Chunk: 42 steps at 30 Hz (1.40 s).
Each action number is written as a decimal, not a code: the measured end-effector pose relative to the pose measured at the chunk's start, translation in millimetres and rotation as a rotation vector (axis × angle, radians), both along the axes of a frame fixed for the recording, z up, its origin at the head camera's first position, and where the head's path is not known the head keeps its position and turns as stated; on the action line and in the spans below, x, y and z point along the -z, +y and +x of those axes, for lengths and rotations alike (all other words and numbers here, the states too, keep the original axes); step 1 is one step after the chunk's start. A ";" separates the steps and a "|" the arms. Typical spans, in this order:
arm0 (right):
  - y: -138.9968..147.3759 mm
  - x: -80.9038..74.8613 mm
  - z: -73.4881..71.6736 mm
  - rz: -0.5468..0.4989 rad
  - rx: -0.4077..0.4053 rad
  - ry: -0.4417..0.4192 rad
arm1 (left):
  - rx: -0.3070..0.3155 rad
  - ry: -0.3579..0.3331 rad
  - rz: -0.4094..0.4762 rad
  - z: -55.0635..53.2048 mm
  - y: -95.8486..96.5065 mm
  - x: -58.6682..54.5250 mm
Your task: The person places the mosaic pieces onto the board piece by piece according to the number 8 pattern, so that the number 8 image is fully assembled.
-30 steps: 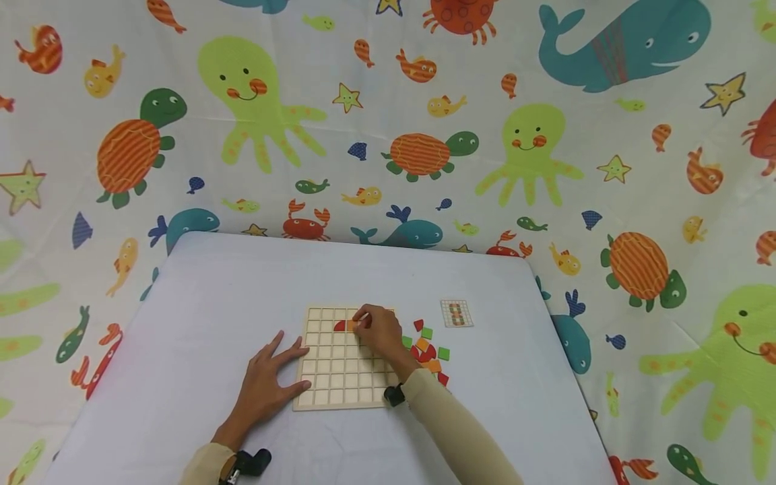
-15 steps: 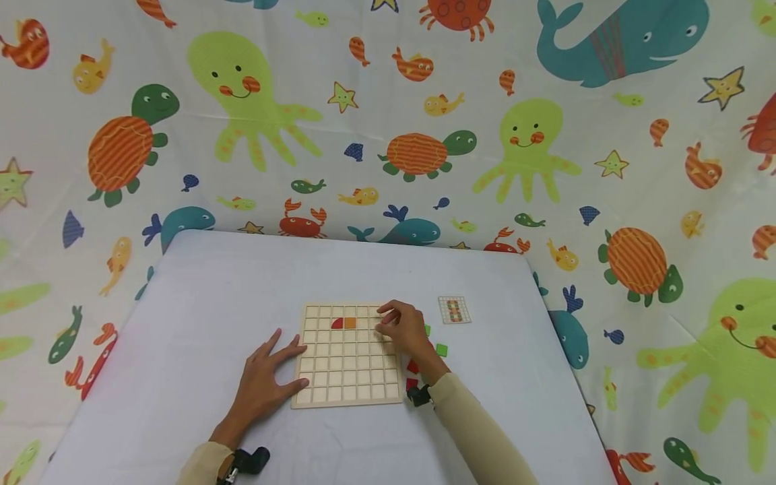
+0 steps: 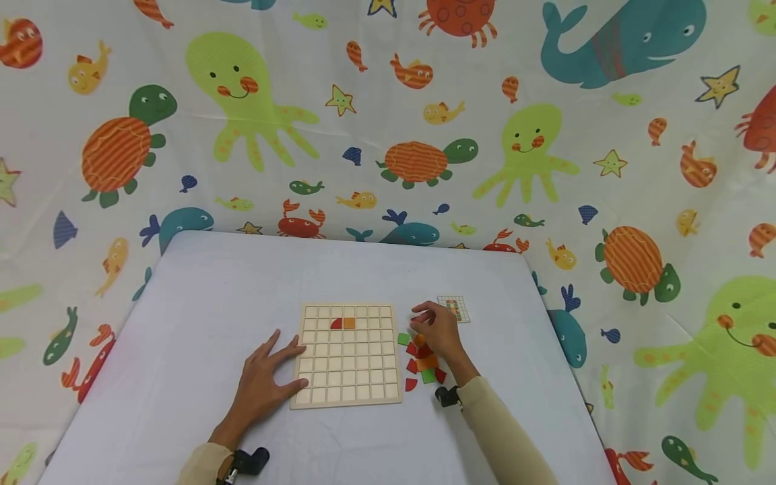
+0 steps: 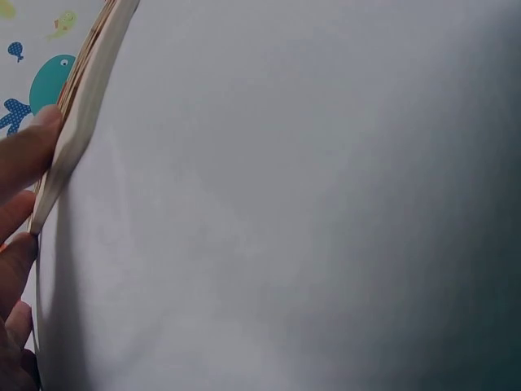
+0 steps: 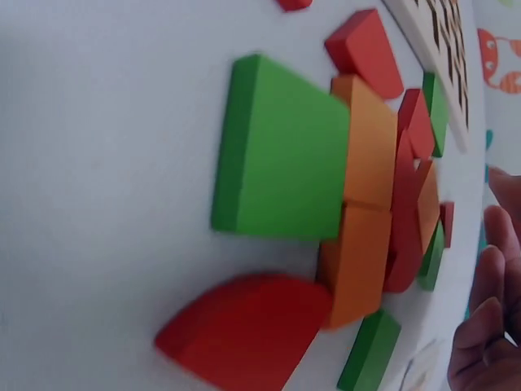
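A wooden grid board [image 3: 342, 377] lies on the white table, with a red quarter-circle piece [image 3: 337, 324] and an orange square [image 3: 349, 323] side by side in its upper cells. My left hand [image 3: 262, 378] has its fingers spread, the tips touching the board's left edge; the left wrist view shows fingertips [image 4: 45, 122] against that edge. Over the far side of the loose pieces hovers my right hand [image 3: 441, 333], fingers loosely bent. In the right wrist view its fingers [image 5: 488, 285] appear with nothing visibly held. A green square [image 5: 285, 155] lies nearest that camera.
Several loose red, orange [image 3: 427, 362] and green pieces lie in a cluster right of the board, some overlapping. A small pattern card [image 3: 462, 310] sits behind them, partly covered by the right hand. A sea-animal printed cloth [image 3: 364, 81] hangs behind the table.
My right hand has left the orange square in the board and moved right to the loose pieces. The left hand has stayed at the board's left edge.
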State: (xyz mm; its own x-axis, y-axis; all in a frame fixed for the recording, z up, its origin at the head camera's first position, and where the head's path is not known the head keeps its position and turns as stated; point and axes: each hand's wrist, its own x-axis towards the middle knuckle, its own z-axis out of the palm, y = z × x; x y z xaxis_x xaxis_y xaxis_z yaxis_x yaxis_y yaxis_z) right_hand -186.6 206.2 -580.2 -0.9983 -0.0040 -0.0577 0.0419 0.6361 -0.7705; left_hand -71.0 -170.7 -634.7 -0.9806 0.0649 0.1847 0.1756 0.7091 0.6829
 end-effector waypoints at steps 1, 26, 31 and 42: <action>2.1 0.2 0.0 0.008 0.011 -0.004 | 0.001 0.001 0.000 0.1 0.2 -0.6; 2.5 10.8 -0.9 0.053 0.001 -0.010 | -0.002 -0.014 -0.010 1.3 0.5 -3.6; -17.6 6.0 4.6 0.007 -0.057 0.040 | -0.007 -0.009 -0.003 1.2 0.2 -5.0; -75.5 6.9 4.7 0.017 -0.189 0.128 | 0.004 0.012 0.004 0.8 0.8 -2.2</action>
State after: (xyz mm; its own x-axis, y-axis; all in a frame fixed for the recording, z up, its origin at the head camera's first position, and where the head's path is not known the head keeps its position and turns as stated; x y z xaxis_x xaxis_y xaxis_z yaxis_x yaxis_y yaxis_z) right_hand -181.9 130.6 -587.0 -0.9791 -0.1919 0.0673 -0.1764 0.6364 -0.7509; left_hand -70.2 -169.9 -632.5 -0.9782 0.0676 0.1964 0.1861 0.7057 0.6836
